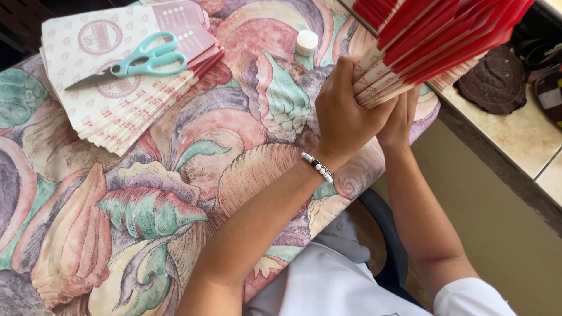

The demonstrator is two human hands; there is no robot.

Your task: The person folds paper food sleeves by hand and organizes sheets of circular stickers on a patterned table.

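I see a table under a shell-patterned cloth in pastel pinks, greens and purples (175, 193) filling most of the view. At 1 o'clock, a fanned bundle of red-and-cream folded paper bags (433, 41) is lifted above the table's far corner. At 10 o'clock, a flat stack of cream printed paper bags (88, 111) lies on the cloth. Left hand (345, 111), beaded bracelet at the wrist, is clamped round the red bundle's lower end. Right hand (399, 120), just behind, presses against the same end. Teal-handled scissors (137, 61) rest atop the flat stack. Small white round cap (306, 42) sits at 12 o'clock.
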